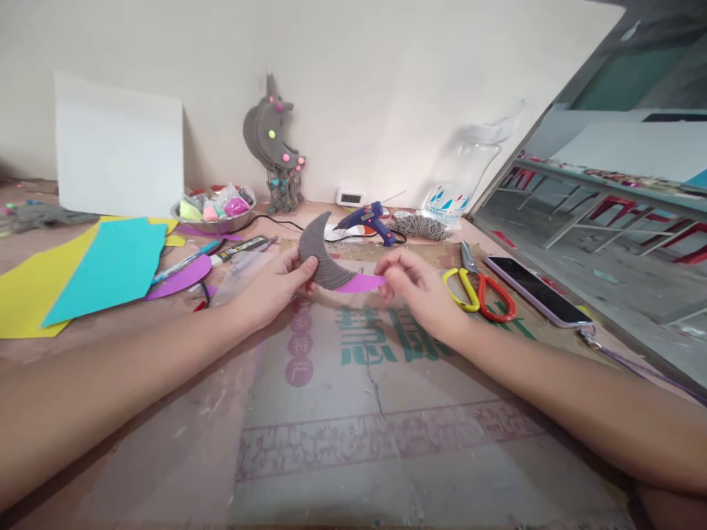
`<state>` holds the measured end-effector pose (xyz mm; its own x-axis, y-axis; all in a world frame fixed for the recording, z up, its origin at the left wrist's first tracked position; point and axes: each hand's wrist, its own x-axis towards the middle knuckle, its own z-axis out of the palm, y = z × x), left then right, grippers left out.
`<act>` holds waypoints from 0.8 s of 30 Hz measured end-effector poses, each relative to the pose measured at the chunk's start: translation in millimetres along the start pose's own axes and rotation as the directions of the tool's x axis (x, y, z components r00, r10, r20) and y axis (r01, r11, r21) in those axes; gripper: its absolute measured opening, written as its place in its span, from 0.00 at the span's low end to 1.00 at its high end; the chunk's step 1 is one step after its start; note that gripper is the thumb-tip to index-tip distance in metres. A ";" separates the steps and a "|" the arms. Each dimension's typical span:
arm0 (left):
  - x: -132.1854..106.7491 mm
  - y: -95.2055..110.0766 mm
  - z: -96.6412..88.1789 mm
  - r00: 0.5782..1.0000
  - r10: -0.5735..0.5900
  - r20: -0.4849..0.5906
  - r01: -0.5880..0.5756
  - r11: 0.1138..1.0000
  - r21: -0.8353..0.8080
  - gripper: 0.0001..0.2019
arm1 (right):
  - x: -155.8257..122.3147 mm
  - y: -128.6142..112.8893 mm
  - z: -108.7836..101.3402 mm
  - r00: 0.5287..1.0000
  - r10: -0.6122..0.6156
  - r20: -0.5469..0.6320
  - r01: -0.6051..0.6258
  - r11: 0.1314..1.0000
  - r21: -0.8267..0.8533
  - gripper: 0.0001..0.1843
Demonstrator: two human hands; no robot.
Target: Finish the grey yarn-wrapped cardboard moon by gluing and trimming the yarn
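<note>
My left hand (pixel 276 287) pinches a crescent moon shape (pixel 323 254) wound in grey yarn, holding it above the cardboard mat (pixel 387 412). One tip of the crescent is still bare purple (pixel 361 282). My right hand (pixel 420 291) is closed at that purple tip, its fingers pinched together, and what they hold is too fine to make out. A ball of grey yarn (pixel 423 227) lies behind, beside a blue glue gun (pixel 367 221).
Yellow-and-red scissors (pixel 478 287) and a phone (pixel 538 291) lie to the right. Yellow, teal and purple paper sheets (pixel 107 269), pens and a metal bowl of coloured bits (pixel 213 206) sit left. A finished moon decoration (pixel 273 143) leans on the wall. A plastic jar (pixel 458 180) stands at back right.
</note>
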<state>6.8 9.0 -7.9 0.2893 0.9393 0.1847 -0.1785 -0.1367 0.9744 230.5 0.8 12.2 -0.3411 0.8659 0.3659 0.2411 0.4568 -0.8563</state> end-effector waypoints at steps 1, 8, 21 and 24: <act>-0.1 0.3 -0.4 1.000 0.014 -0.002 -0.014 1.000 0.026 0.10 | -2.5 -3.0 2.6 1.000 -0.009 0.012 0.009 0.997 -0.075 0.14; -11.0 23.2 11.6 0.998 -0.003 -0.061 0.032 0.874 0.485 0.16 | -14.0 -9.5 9.0 0.898 -0.399 0.187 0.431 0.711 -0.556 0.04; -7.9 10.1 8.0 0.970 -0.182 -0.159 0.205 0.969 0.140 0.19 | -10.8 -13.3 9.5 0.854 -0.359 0.377 0.520 0.599 -0.609 0.09; -7.5 10.7 8.9 0.982 -0.143 -0.126 0.159 0.979 0.125 0.19 | -5.8 -8.6 5.7 0.931 -0.255 0.261 0.364 0.698 -0.617 0.10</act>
<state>11.1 -2.3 2.3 0.1911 0.9812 0.0260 -0.0117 -0.0242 0.9996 225.2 -9.3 15.4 -0.6162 0.6367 0.4636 0.6046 0.7596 -0.2397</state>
